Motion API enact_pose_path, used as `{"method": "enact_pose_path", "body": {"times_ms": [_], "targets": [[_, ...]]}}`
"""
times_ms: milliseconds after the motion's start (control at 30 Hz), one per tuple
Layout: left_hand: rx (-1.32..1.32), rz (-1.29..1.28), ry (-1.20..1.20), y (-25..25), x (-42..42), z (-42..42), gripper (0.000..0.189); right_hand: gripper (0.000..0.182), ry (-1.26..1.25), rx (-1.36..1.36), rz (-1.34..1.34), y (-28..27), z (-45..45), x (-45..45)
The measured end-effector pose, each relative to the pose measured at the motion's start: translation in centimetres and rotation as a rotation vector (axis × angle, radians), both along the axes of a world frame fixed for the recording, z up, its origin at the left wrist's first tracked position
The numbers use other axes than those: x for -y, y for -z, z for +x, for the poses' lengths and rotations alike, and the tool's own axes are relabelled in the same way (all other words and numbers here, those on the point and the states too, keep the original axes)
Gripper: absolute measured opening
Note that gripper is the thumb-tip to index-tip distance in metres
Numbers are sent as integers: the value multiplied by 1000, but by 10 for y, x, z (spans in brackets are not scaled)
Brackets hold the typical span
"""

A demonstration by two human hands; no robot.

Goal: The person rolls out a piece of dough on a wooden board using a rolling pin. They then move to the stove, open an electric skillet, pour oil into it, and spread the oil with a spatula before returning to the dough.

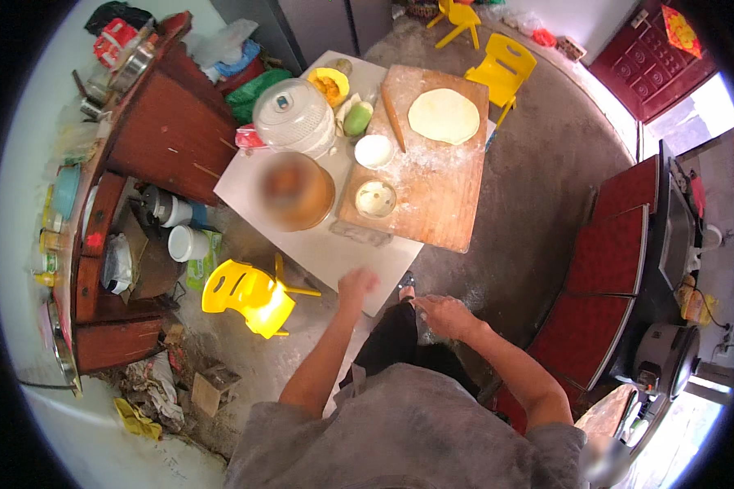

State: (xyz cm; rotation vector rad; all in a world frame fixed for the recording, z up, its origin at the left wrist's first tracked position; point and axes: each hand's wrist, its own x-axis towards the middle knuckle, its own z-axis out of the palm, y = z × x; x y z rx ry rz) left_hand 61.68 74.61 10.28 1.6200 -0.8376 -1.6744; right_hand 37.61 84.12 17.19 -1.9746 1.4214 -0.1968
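My left hand [358, 287], blurred, is over the near corner of the pale table [336, 260], its fingers curled and partly hidden. Lower right of it, off the table's edge, my right hand [445, 316] hangs above my leg, fingers somewhat apart and nothing visible in them. Ahead lies a floured wooden board [437, 202]. On it are a round sheet of rolled dough [444, 116], a wooden rolling pin [394, 119], a white bowl [374, 151] and a bowl with pale contents [375, 200].
Left of the board are a lidded basket [295, 116], a brown round container [318, 195], a cut pumpkin [329, 85] and a green vegetable [358, 119]. A yellow chair [248, 296] stands left of me; another yellow chair [504, 67] is beyond the board. Red cabinets [605, 257] line the right.
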Motion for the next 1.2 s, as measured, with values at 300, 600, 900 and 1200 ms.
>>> {"method": "enact_pose_path", "body": {"times_ms": [300,600,900,1200], "targets": [[201,-392,191,146,137,-14,20,42,-58,46,189,-10,-46,79],[417,-223,235,91,137,-14,37,41,-7,231,235,6,-100,148],[-10,-14,112,-49,138,-258,40,65,645,656,361,-10,-250,162],[-176,-111,629,-110,167,-597,29,38,1344,1269,44,-41,-480,127]]}}
